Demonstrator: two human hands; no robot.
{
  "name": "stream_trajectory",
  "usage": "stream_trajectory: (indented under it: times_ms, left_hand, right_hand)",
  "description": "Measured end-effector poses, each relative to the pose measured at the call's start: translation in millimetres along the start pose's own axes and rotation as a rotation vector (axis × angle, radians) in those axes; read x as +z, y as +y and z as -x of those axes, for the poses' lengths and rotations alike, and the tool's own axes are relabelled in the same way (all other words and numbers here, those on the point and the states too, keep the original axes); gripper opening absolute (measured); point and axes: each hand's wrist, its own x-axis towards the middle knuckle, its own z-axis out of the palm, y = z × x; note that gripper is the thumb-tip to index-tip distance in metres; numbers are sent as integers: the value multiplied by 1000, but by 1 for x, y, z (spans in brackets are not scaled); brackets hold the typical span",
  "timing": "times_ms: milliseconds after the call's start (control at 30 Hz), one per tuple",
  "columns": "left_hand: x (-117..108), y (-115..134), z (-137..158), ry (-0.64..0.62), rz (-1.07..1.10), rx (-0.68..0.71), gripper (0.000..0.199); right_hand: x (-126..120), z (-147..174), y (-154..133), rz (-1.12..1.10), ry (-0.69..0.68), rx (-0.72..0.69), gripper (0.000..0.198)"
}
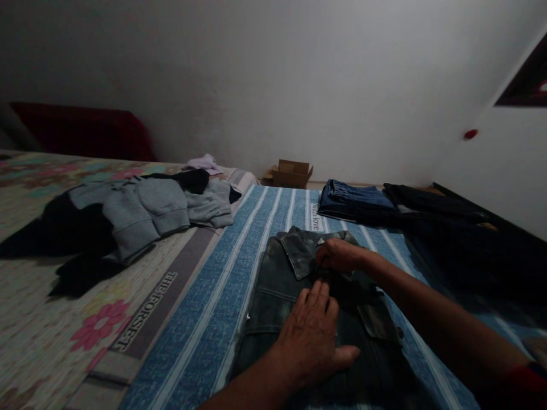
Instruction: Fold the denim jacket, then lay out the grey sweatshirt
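A dark grey denim jacket (273, 310) lies front side up on a blue striped sheet (226, 273), its collar toward the far end. My left hand (314, 330) rests flat on the jacket's front below the collar, fingers stretched out and thumb apart. Just beyond those fingertips, my right hand (339, 254) is closed at the collar opening, its fingers bent down onto the cloth. The exact bit of the jacket it pinches is hidden under the hand. A chest pocket flap (378, 322) shows to the right.
On the left, a grey and black heap of clothes (141, 210) lies on a floral bedspread (38, 341). Folded jeans (356, 199) and dark folded clothes (431, 202) sit at the far right. An open cardboard box (292, 173) stands by the wall.
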Motion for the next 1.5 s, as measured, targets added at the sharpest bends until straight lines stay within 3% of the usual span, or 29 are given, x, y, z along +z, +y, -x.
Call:
stream_trajectory:
  times_ms: [700,967,1100,1233,1500]
  left_hand:
    - [-11,11,-19,103,-96,28,68]
    - [-5,25,-41,90,-233,-75,29]
    - [2,26,-39,123,-259,-127,28]
    - [13,24,-37,164,-284,-138,42]
    - [12,26,-38,110,-256,-162,52]
  right_hand:
    - [34,23,-10,353,249,-85,19]
    - [37,25,-9,304,340,-28,18]
    - [40,25,-6,281,367,-33,17]
    - [41,27,-6,267,374,-65,17]
    - [37,23,-5,232,345,-120,21]
